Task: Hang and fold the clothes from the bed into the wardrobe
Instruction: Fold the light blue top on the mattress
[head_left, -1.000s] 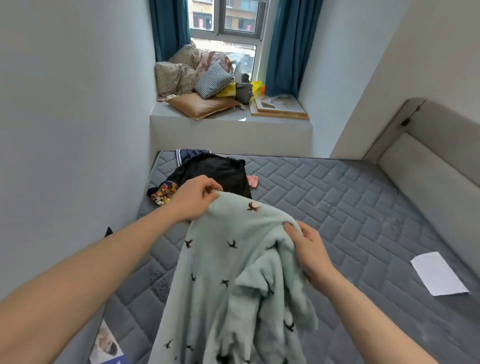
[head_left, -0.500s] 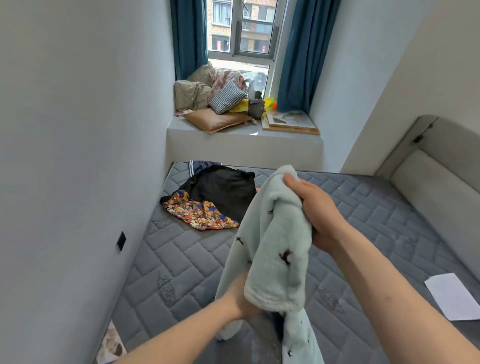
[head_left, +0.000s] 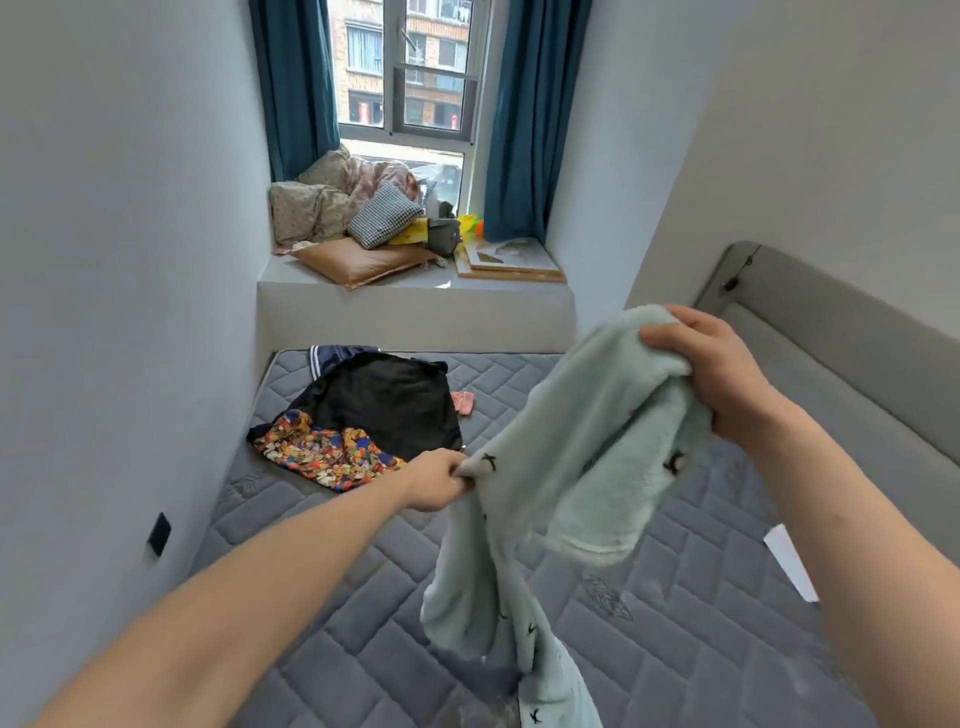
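Observation:
A pale green fleece garment with small dark bird prints (head_left: 587, 447) hangs in the air above the grey quilted mattress (head_left: 322, 571). My right hand (head_left: 711, 369) grips its upper end, held high at the right. Lower and further left, my left hand (head_left: 441, 480) pinches an edge of the same garment. The rest of the fleece dangles down toward the bottom of the view. More clothes lie at the far left of the bed: a black garment (head_left: 389, 400), a colourful patterned one (head_left: 327, 452), a navy striped piece (head_left: 332, 356) and a small pink item (head_left: 463, 402). No wardrobe is in view.
A grey wall (head_left: 104, 312) runs close along the bed's left side. The window ledge (head_left: 415, 306) beyond the bed holds pillows, cushions and framed boards. A padded headboard (head_left: 857, 364) lines the right side. A white sheet of paper (head_left: 789, 566) lies on the mattress at the right.
My right hand has carried the garment's top end up and to the right. My left hand moved from under the fleece to pinch an edge at its left, spreading it out. The view tilted up.

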